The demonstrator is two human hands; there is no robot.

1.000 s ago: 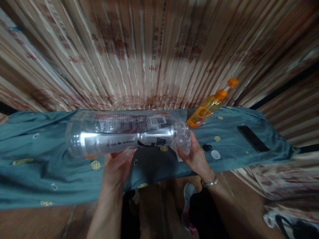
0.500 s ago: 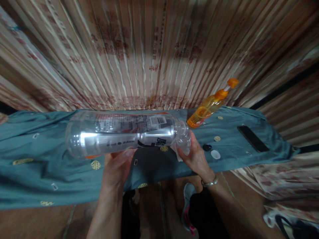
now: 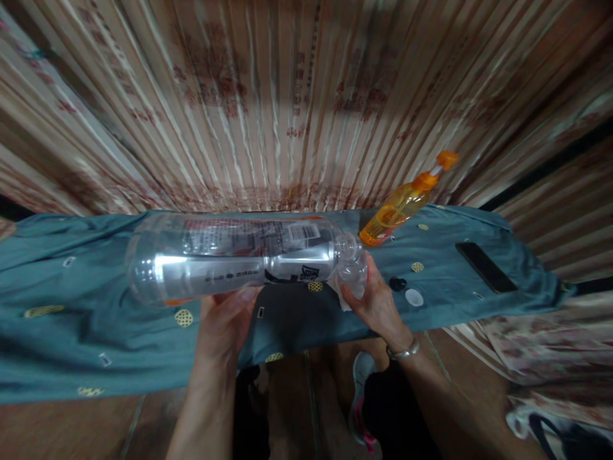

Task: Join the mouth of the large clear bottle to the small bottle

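Note:
A large clear plastic bottle point(image 3: 230, 255) with a printed silver label lies sideways in the air over the cloth-covered table, its neck pointing right. My left hand point(image 3: 227, 319) is closed around its underside, the thumb along the near side and the other fingers hidden behind. At the bottle's mouth, my right hand point(image 3: 376, 297) grips a small clear cup-like plastic piece point(image 3: 353, 273). Whether that piece touches the mouth, I cannot tell. Something thin and white, like a tissue point(image 3: 343, 301), shows beneath the right hand's fingers.
Right of the large bottle stands a pump bottle point(image 3: 393, 214) of orange liquid. A black cap point(image 3: 398, 283), a white disc point(image 3: 414, 297) and a dark phone point(image 3: 485, 266) lie on the green tablecloth point(image 3: 297, 326). A pleated curtain point(image 3: 287, 115) hangs behind.

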